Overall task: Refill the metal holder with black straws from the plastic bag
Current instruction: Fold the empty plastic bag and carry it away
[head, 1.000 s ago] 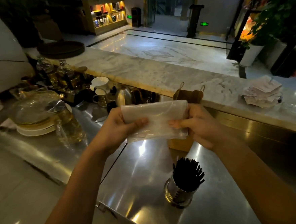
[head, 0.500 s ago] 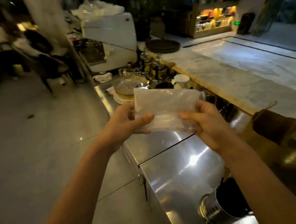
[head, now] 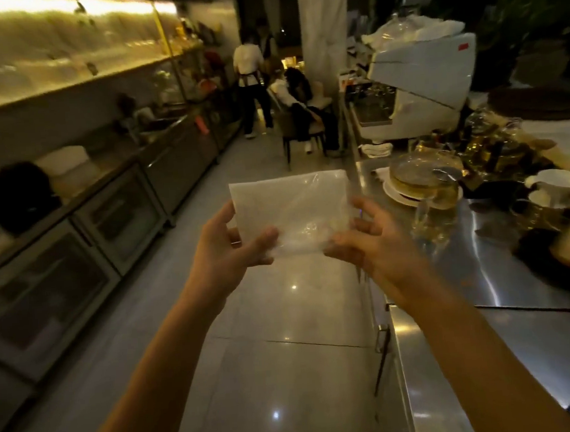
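Observation:
A folded, empty-looking clear plastic bag (head: 290, 208) is held up in front of me over the floor of the aisle. My left hand (head: 232, 250) pinches its lower left edge with the thumb on the front. On the bag's lower right corner my right hand (head: 369, 240) grips it between thumb and fingers. No straws show inside the bag. The metal holder with the black straws is out of view.
A steel counter (head: 483, 269) runs along the right with a glass teapot on plates (head: 422, 179), white cups (head: 558, 183) and a white coffee machine (head: 419, 85). Glass-door cabinets (head: 77, 250) line the left. People (head: 254, 83) stand and sit at the aisle's far end.
My view has swung left from the counter to the aisle, and the straw holder has left the frame. Both hands still hold the bag, now over the floor.

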A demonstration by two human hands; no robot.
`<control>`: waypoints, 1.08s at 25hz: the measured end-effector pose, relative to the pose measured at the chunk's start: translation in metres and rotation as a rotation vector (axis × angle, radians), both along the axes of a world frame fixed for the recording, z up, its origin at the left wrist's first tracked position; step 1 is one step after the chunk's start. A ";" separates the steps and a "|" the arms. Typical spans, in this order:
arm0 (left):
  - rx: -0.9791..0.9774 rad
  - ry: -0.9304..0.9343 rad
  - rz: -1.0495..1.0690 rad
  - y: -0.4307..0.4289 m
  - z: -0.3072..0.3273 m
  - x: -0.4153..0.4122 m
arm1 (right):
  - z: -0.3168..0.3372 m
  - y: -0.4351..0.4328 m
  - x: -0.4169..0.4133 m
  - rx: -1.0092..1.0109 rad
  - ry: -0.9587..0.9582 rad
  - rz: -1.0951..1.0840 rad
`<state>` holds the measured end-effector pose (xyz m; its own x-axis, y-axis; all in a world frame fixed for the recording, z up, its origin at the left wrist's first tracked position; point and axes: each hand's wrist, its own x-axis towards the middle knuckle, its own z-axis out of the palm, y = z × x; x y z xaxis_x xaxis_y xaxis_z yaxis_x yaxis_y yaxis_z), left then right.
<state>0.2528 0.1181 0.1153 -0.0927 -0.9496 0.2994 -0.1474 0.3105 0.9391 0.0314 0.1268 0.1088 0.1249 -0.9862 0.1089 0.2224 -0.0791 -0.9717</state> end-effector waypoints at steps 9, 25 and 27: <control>0.040 0.049 0.390 0.097 -0.011 0.129 | 0.001 0.022 0.150 0.011 0.134 0.228; 0.427 0.438 0.925 0.357 -0.150 0.384 | -0.120 0.174 0.460 0.188 0.368 0.864; 0.525 0.454 1.009 0.388 -0.186 0.398 | -0.152 0.195 0.480 0.246 0.473 0.946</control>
<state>0.6507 0.5060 -0.0708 0.7681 -0.5499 -0.3281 0.2708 -0.1854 0.9446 0.5114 0.3217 -0.0430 0.8233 -0.4565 -0.3374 -0.3102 0.1360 -0.9409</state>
